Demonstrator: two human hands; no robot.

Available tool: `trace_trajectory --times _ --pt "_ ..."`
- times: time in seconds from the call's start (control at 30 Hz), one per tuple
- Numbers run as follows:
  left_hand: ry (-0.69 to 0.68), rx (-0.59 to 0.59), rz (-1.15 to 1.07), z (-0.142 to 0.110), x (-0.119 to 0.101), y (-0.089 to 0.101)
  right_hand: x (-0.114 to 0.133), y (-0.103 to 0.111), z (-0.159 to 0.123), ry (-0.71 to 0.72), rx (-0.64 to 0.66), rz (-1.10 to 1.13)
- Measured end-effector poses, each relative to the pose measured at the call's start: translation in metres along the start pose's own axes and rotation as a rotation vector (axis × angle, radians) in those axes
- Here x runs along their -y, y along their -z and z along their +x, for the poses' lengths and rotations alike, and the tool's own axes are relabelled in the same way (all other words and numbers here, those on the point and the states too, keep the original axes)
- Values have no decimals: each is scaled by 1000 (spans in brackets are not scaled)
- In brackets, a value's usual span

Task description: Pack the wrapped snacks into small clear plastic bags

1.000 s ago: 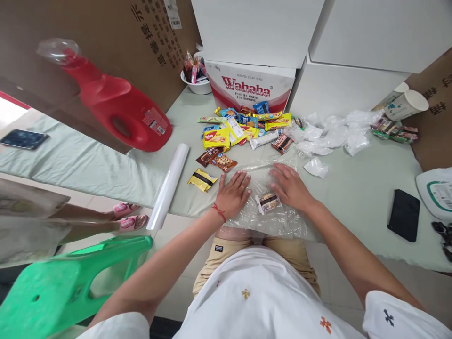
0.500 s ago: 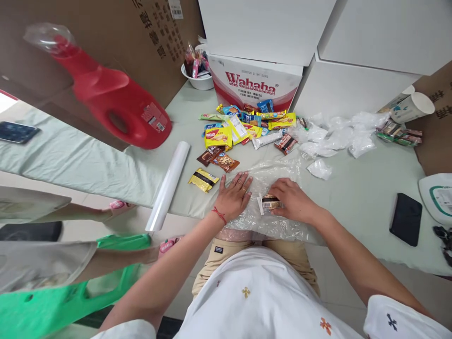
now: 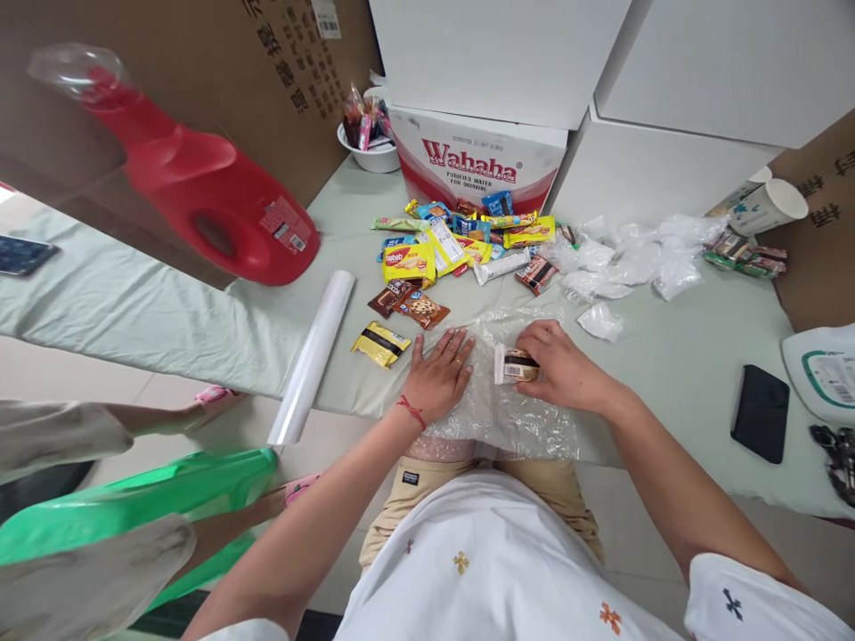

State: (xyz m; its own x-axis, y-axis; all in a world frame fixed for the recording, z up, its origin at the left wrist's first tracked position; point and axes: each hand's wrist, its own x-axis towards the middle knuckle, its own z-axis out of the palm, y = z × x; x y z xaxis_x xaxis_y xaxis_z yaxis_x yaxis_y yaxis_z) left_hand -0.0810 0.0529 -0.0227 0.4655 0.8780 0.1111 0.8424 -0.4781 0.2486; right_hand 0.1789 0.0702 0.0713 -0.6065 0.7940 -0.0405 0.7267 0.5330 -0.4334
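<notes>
My left hand [image 3: 441,376] lies flat with its fingers stretched out on a sheet of clear plastic film [image 3: 491,418] at the table's near edge. In my right hand [image 3: 557,369] is a small packaged snack [image 3: 517,365] with a black band and a barcode, gripped from its right side over the film. Left of my left hand lies a yellow packet with a black band [image 3: 380,344]. Just beyond are brown cookie packets [image 3: 422,307], and behind them a heap of snacks with yellow wafer packs [image 3: 409,263].
A white roll [image 3: 313,356] and a red jug [image 3: 220,209] stand at the left. Several plastic-wrapped bundles [image 3: 628,263] lie at the back right, near paper cups [image 3: 768,206]. A black phone [image 3: 760,414] rests on the right. Another person's leg [image 3: 227,530] shows beside a green stool [image 3: 200,472].
My right hand has shifted the packaged snack slightly up and to the right over the film. My left hand stays flat. The other person's leg and the green stool have moved.
</notes>
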Motion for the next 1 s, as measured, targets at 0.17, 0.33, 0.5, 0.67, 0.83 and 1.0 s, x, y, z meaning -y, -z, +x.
trace_trajectory --times 0.17,0.33,0.5,0.67,0.83,1.0 --pt "4 -4 3 0 -1 1 17 -34 15 -13 91 -93" --pt "12 -7 1 0 -1 1 -2 -29 26 -1 90 -34" --pt "18 5 20 0 -2 2 -37 6 101 -119 -127 -181" --pt "28 17 31 1 -2 3 -69 -3 164 -174 -57 -268" --pt "25 7 3 0 -2 3 -91 -3 133 -53 49 -302" --pt "23 -11 -12 0 -2 4 -107 17 133 -108 73 -258"
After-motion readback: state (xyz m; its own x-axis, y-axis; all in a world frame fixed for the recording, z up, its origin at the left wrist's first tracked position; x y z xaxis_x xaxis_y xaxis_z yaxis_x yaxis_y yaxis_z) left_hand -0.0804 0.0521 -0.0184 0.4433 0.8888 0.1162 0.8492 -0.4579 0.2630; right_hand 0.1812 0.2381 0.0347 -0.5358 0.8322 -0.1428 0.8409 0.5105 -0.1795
